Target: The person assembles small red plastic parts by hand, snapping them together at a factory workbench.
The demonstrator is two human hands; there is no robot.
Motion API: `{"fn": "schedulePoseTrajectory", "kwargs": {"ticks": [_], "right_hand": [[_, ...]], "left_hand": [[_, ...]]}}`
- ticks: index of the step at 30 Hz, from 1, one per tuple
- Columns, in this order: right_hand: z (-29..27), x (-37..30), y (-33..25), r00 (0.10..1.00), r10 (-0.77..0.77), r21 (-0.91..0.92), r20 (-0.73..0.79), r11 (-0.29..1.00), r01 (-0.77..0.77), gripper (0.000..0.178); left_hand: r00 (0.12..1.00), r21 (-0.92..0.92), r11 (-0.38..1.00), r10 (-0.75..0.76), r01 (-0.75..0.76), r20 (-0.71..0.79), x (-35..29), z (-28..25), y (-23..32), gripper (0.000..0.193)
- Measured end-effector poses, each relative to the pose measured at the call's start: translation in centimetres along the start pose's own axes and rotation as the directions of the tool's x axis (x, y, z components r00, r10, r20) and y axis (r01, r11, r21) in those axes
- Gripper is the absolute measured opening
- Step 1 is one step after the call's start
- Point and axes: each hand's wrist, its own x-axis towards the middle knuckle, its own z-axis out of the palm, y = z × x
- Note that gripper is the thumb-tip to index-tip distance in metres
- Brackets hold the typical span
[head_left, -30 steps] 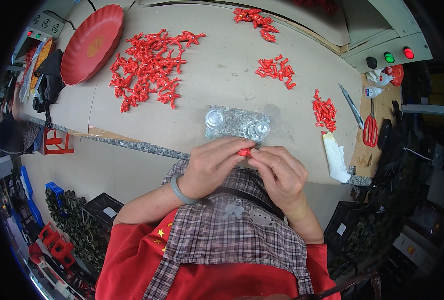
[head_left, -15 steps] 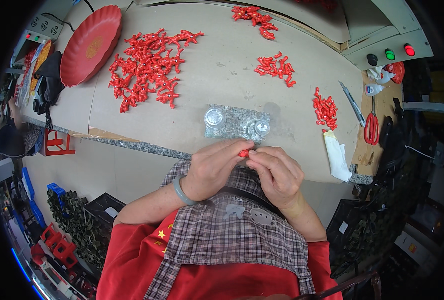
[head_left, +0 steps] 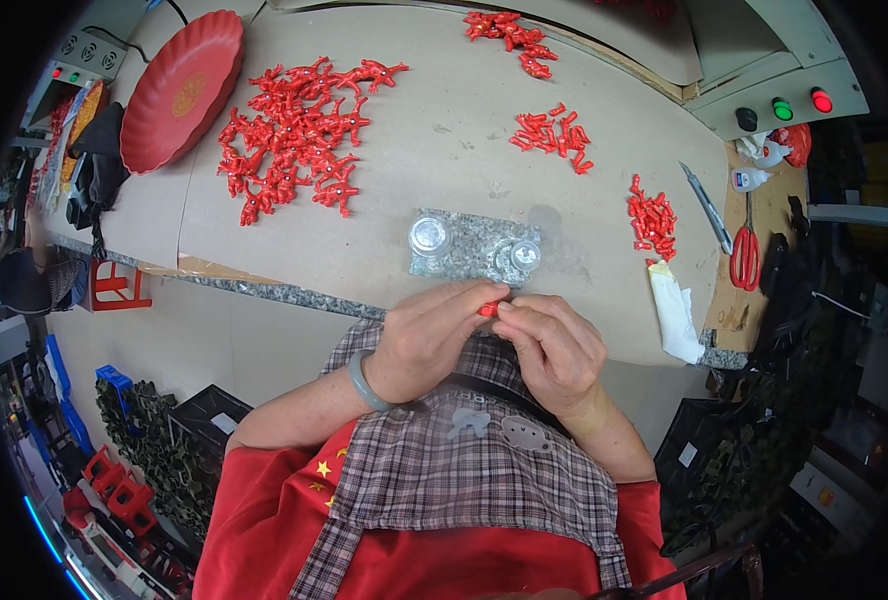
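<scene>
My left hand (head_left: 422, 330) and my right hand (head_left: 556, 350) meet at the table's front edge. Between their pinched fingertips is a small glossy red plastic piece (head_left: 489, 309), mostly covered by the fingers. Its exact shape is hidden. Just beyond the hands lies a speckled stone slab (head_left: 471, 240) with a round clear dish (head_left: 429, 235) on its left and a smaller clear dish (head_left: 525, 256) on its right. Small red parts form one pile (head_left: 554, 138) behind the slab and another pile (head_left: 651, 220) to the right.
A large heap of red figures (head_left: 294, 135) covers the left of the table, beside a red scalloped tray (head_left: 154, 120). More red figures (head_left: 509, 35) lie at the back. On the right are a white tissue (head_left: 674, 315), a utility knife (head_left: 706, 208), red-handled scissors (head_left: 745, 258) and a small bottle (head_left: 749, 179).
My hands stay almost still, with the red piece pinched between them. At the far left, another person has shifted slightly.
</scene>
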Motion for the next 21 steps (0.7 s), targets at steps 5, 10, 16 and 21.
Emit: {"fn": "schedulePoseTrajectory", "kwargs": {"ticks": [5,10,16,21], "right_hand": [[-0.03,-0.01,-0.11,1.000,0.002,-0.004,0.004,1.000,-0.002,0.020],[-0.02,0.10,-0.01,1.000,0.007,-0.007,0.001,1.000,-0.007,0.020],[-0.27,0.26,-0.14,0.999,0.031,-0.010,0.010,0.999,-0.030,0.018],[-0.49,0.47,0.07,0.999,0.049,-0.010,0.023,0.999,-0.049,0.016]], "left_hand": [[1.000,0.008,1.000,0.018,-0.018,0.001,-0.06,-0.06,0.02,0.027],[0.997,-0.015,0.997,-0.069,0.069,0.017,-0.20,-0.06,0.07,0.029],[0.998,-0.011,0.998,-0.054,0.054,0.012,-0.11,-0.03,-0.07,0.029],[0.995,0.009,0.996,-0.089,0.089,0.050,0.16,-0.30,-0.07,0.029]]}}
